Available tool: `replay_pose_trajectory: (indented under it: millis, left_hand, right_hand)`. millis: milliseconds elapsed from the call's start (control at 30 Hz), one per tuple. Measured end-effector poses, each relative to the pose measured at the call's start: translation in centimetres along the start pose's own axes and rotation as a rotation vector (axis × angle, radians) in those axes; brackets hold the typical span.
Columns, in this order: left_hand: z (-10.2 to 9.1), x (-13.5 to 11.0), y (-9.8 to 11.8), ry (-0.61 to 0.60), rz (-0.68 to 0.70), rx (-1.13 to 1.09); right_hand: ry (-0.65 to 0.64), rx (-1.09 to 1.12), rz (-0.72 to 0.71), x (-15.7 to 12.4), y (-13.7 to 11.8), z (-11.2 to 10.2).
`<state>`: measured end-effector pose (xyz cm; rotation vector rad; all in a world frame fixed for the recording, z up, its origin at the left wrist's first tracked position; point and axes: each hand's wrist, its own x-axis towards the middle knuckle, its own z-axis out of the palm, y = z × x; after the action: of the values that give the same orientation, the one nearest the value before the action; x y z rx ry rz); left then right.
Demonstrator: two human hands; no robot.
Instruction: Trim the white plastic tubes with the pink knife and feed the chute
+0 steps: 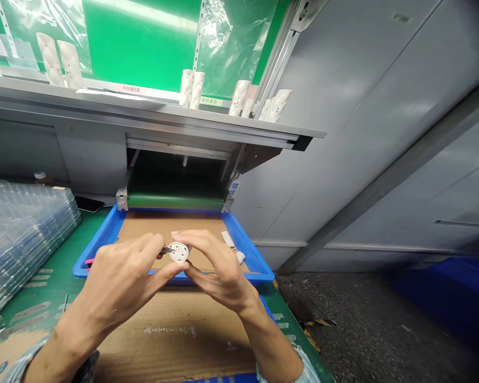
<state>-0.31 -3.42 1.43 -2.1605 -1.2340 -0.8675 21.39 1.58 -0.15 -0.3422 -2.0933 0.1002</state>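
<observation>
white disc (178, 252) between left hand (117, 282), right hand (217, 268)

The left hand (117, 282) and right hand (219, 271) curl inward, fingertips close together.

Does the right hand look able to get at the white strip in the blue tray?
Probably yes: the right hand is just beside the white strip, with nothing in the way, though it holds the white disc and would likely need to release it first.

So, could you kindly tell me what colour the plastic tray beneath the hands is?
The plastic tray is bright blue, clearest in the head view.
</observation>
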Motion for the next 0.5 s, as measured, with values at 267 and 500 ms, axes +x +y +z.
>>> replay_pose_trajectory:
  millis: [267,500]
  left_hand:
    - [-0.3,-0.1,-0.5,-0.067,-0.006,-0.248]
    - [0.0,0.0,-0.3,0.028,-0.019,-0.254]
  right_hand:
    - [0.01,0.014,0.044,-0.2,0.0,0.2]
    - [-0.034,0.281,0.223,-0.8,-0.2,1.3]
